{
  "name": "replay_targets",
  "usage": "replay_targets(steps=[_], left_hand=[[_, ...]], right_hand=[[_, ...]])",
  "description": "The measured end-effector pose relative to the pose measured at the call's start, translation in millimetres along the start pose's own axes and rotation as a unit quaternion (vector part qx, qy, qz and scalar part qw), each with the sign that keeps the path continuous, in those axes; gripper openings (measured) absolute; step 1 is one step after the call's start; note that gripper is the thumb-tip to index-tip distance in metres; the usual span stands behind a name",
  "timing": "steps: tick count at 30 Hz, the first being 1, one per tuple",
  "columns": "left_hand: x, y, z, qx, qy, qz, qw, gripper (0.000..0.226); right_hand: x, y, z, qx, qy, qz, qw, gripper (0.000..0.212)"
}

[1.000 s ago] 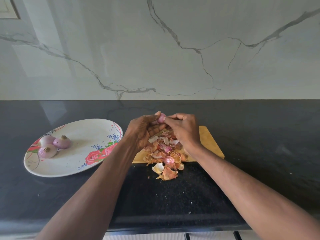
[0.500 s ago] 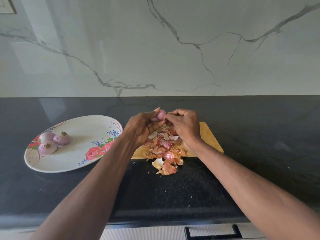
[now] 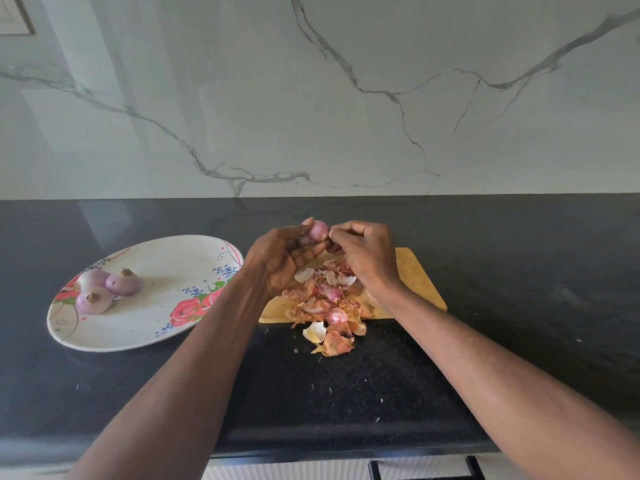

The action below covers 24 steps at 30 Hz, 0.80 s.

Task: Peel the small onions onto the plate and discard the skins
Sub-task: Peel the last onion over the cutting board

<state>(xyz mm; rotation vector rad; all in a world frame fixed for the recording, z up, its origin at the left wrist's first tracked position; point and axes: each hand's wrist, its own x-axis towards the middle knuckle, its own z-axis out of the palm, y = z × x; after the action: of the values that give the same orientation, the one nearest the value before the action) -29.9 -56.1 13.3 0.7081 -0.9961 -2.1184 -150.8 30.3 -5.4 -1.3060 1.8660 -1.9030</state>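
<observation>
Centrally, above the far end of a wooden cutting board (image 3: 417,280): one small onion (image 3: 318,230), pinkish and mostly bare of skin, raised clear of the board. Gripped in the left hand (image 3: 280,261), thumb and curled fingertips closed round its left side and underside. Right hand (image 3: 367,254) touching the same onion from the right, fingers bent inward and pinching at a brownish end of it; whether a strip of skin sits between those fingertips cannot be told.

Directly below both hands, heaped on the board: a pile of onion skins (image 3: 327,299), papery orange, pink and white, with a pink rounded piece (image 3: 336,316) at the near edge, whole onion or skin shell unclear. Spilled past the board's near edge onto the black countertop (image 3: 346,393): a few more skin scraps (image 3: 327,339), one pale and cupped, one orange.

Off to the left, well apart from the board: an oval white plate (image 3: 145,327) with red rose and blue speckle print, flat on the counter. Held in its left end: three peeled onions (image 3: 107,289), purple-pink, clustered and touching one another, brown root ends showing on two. Remainder of the plate bare but for its print.

Behind everything, a white marble-veined backsplash (image 3: 346,98). At bottom edge, a pale drawer front with a dark handle (image 3: 422,471).
</observation>
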Motion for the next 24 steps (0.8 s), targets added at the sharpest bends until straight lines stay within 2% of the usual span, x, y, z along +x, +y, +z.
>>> replay_targets(steps=[7, 17, 24], left_hand=[[4, 0, -4, -0.010, -0.019, 0.012, 1.000, 0.011], [6, -3, -3, 0.008, -0.044, 0.017, 0.999, 0.019], [4, -3, -3, 0.034, -0.052, 0.015, 0.998, 0.022]], right_hand=[[1, 5, 3, -0.055, 0.007, -0.082, 0.995, 0.015], [4, 11, 5, -0.111, 0.017, -0.109, 0.988, 0.004], [1, 9, 5, -0.086, -0.018, -0.088, 0.992, 0.023]])
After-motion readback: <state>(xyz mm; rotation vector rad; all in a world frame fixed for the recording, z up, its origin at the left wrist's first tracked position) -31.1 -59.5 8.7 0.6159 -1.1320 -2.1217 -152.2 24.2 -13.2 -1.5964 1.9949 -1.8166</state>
